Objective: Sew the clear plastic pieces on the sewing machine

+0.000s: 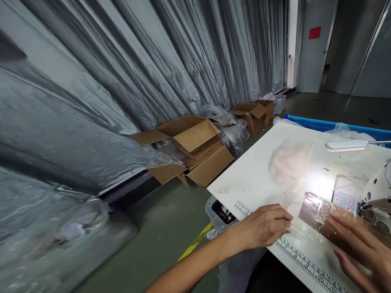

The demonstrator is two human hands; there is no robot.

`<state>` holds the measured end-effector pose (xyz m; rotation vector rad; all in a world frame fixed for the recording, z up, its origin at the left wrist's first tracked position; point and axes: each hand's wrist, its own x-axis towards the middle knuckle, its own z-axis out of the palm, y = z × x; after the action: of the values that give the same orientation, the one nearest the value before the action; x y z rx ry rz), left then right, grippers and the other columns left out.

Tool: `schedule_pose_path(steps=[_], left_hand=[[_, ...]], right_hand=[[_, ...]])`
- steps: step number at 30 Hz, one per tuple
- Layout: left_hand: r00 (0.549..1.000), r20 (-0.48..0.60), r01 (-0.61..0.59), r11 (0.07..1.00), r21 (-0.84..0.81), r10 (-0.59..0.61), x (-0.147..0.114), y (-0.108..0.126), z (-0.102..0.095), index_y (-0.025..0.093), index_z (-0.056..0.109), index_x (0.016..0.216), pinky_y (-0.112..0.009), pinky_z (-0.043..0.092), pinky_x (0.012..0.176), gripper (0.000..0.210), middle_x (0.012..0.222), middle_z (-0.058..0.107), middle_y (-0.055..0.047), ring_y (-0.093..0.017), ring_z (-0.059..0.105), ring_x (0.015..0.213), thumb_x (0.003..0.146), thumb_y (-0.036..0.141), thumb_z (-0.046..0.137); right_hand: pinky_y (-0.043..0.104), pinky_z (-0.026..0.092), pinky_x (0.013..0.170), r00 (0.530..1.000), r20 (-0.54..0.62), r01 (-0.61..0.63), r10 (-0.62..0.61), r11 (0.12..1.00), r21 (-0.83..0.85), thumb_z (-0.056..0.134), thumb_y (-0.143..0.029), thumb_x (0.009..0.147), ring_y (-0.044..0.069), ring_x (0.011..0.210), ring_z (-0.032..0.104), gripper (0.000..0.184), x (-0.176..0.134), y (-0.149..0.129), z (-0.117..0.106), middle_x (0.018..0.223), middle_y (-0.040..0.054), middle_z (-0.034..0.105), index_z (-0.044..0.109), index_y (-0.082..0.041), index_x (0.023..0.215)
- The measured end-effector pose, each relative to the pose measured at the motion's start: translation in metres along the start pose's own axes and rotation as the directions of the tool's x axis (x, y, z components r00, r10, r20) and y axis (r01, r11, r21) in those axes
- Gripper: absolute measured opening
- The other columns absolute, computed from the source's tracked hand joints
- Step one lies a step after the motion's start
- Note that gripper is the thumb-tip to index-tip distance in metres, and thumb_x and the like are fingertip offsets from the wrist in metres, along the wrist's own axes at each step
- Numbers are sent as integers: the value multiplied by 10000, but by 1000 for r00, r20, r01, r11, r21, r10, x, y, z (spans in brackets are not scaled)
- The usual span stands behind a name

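Note:
Over the front edge of the white table, my left hand has its fingers bent and pressed together. A thin translucent sheet seems to lie by its fingertips, but what they hold, if anything, cannot be made out. My right hand lies flat with fingers stretched, on or just over a glossy brown strip. This strip runs toward the sewing machine at the right, and its far end is hidden. A metal plate with small red marks sits beside the needle area. Bright lamp light falls there.
Printed ruler scales run along the table's front edge. A white-handled tool is at the back right. Open cardboard boxes and plastic bags stand by the grey curtain. A plastic bin sits below the table edge.

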<state>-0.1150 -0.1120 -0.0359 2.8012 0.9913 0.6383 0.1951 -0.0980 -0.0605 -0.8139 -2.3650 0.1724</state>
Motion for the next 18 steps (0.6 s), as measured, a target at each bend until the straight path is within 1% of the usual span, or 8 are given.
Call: schedule_pose_path(steps=[2, 4, 6, 8, 10, 12, 15, 18], left_hand=[[999, 1, 37, 999, 10, -37, -6, 2, -5, 116, 680, 950, -302, 584, 813, 165, 1063, 719, -102, -175, 667, 907, 974, 203, 543], [998, 9, 66, 997, 31, -66, -11, 5, -8, 131, 674, 958, -314, 573, 829, 155, 1061, 717, -99, -177, 662, 914, 973, 215, 545], [995, 11, 96, 994, 62, -96, -17, 8, -10, 148, 666, 956, -322, 563, 837, 127, 1052, 715, -95, -176, 659, 899, 963, 218, 561], [990, -9, 138, 986, 94, -138, -24, 11, -11, 158, 655, 968, -336, 558, 849, 95, 1057, 713, -88, -183, 661, 897, 948, 219, 585], [978, -47, 210, 968, 136, -205, -31, 14, -12, 162, 644, 1000, -359, 553, 888, 104, 1074, 710, -85, -204, 665, 949, 944, 237, 599], [960, -84, 278, 943, 184, -267, -36, 17, -13, 160, 636, 1031, -374, 554, 905, 153, 1095, 706, -91, -225, 666, 998, 954, 287, 598], [940, -116, 341, 908, 242, -322, -39, 17, -14, 150, 629, 1066, -385, 558, 917, 244, 1135, 696, -107, -240, 672, 1019, 975, 367, 566], [929, -128, 370, 894, 253, -348, -34, 9, -14, 135, 624, 1080, -397, 543, 973, 282, 1154, 688, -115, -238, 671, 1049, 995, 384, 522]], right_hand=[[452, 582, 926, 999, 1, -38, 38, 999, 0, 522, -365, 930, 280, 1218, 604, 559, 55, -3, 10, 1419, 109, 558, 429, -287, 1476], [503, 537, 964, 995, 13, -102, 102, 995, 6, 512, -424, 925, 313, 1322, 508, 620, 112, -2, 27, 1467, 163, 497, 381, -226, 1498], [560, 445, 1043, 978, 86, -188, 187, 982, -7, 561, -474, 867, 352, 1413, 379, 744, 160, 1, 45, 1535, 204, 392, 340, -176, 1511], [593, 361, 1087, 935, 199, -279, 294, 955, -102, 631, -532, 786, 394, 1438, 312, 888, 196, 2, 62, 1555, 238, 339, 318, -125, 1510], [557, 364, 1080, 864, 305, -343, 400, 912, -226, 650, -528, 763, 400, 1415, 344, 863, 217, 2, 75, 1519, 244, 394, 383, -96, 1461], [492, 416, 1024, 821, 344, -365, 456, 882, -298, 637, -424, 792, 384, 1333, 454, 677, 229, 3, 82, 1407, 252, 514, 497, -71, 1352], [406, 466, 911, 811, 327, -382, 485, 862, -333, 567, -206, 821, 335, 1149, 602, 391, 238, 10, 82, 1198, 236, 644, 600, -76, 1188], [364, 486, 791, 803, 288, -420, 522, 838, -348, 507, -148, 836, 304, 962, 669, 261, 245, 20, 69, 987, 178, 708, 649, -128, 1054]])
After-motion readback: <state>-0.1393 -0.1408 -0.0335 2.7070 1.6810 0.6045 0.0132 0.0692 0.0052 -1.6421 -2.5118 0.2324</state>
